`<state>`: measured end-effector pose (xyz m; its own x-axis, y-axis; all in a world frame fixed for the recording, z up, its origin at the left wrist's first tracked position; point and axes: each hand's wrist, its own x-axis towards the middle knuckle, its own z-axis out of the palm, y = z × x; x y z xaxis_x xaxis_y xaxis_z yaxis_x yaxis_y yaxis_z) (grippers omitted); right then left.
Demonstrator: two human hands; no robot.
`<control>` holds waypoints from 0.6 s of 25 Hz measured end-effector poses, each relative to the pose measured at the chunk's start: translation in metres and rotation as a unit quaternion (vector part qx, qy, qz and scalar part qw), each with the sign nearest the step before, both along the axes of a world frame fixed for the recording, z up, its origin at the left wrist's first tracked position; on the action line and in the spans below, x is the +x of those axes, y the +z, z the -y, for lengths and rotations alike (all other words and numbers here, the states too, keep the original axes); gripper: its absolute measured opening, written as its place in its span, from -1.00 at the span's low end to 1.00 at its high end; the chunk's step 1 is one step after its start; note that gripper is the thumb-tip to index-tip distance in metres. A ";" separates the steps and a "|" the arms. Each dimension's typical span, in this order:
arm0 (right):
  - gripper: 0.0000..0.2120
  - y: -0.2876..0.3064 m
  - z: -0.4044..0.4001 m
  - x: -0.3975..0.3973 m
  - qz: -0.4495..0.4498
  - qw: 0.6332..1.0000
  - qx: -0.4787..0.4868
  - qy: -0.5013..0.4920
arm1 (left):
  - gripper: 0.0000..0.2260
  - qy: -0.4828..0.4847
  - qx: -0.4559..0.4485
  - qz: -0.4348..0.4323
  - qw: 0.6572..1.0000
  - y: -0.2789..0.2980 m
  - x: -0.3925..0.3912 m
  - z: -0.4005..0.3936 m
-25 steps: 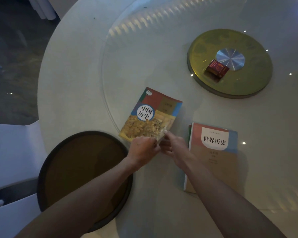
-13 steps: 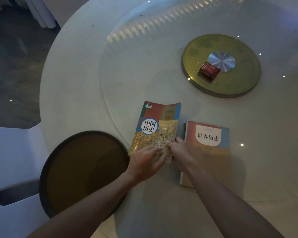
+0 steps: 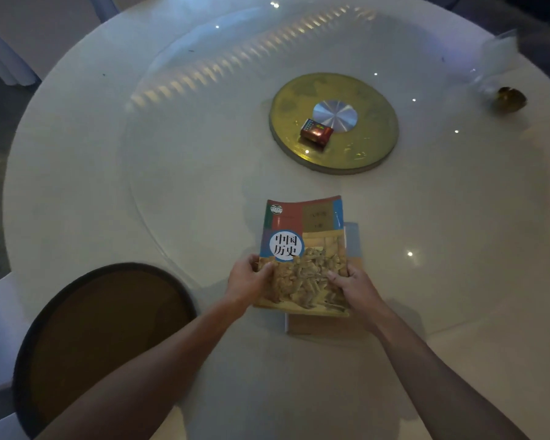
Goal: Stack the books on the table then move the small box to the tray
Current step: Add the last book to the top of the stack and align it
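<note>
2 books: top book (image 3: pixel 302 239), lower book (image 3: pixel 352 238). 1 small box (image 3: pixel 316 131). 1 tray (image 3: pixel 105 331). 2 hands: left (image 3: pixel 251 281), right (image 3: pixel 356 285).

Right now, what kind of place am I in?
Probably a restaurant or banquet dining room: a large round white table with a glass turntable on a gold hub, and white-covered chairs at its edge.

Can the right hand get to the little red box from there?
Probably yes, once it lets go. The right hand holds the top book; the little red box sits uncovered on the gold disc with bare table between.
</note>
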<state>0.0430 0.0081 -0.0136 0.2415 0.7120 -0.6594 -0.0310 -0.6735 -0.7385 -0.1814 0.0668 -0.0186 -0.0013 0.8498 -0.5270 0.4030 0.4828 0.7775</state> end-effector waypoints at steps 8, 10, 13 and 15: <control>-0.74 -0.018 0.029 0.028 0.250 0.965 -0.046 0.060 | -0.85 -0.100 -0.009 -0.126 0.987 -0.018 0.043 0.036; -0.67 -0.021 0.027 0.030 0.338 0.934 -0.061 0.096 | -0.86 -0.114 0.005 -0.164 0.980 -0.019 0.043 0.036; -0.60 -0.029 0.026 0.031 0.347 0.929 -0.077 0.102 | -0.88 -0.113 -0.044 -0.093 0.988 -0.017 0.047 0.038; -0.67 -0.031 0.027 0.034 0.321 0.939 -0.087 0.092 | -0.84 -0.107 -0.050 -0.068 0.991 -0.016 0.051 0.041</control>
<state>0.0770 -0.0185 -0.0446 0.5116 0.6760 -0.5304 0.5114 -0.7356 -0.4442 -0.1305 0.0263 -0.0342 0.0968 0.7813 -0.6165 0.6021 0.4472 0.6614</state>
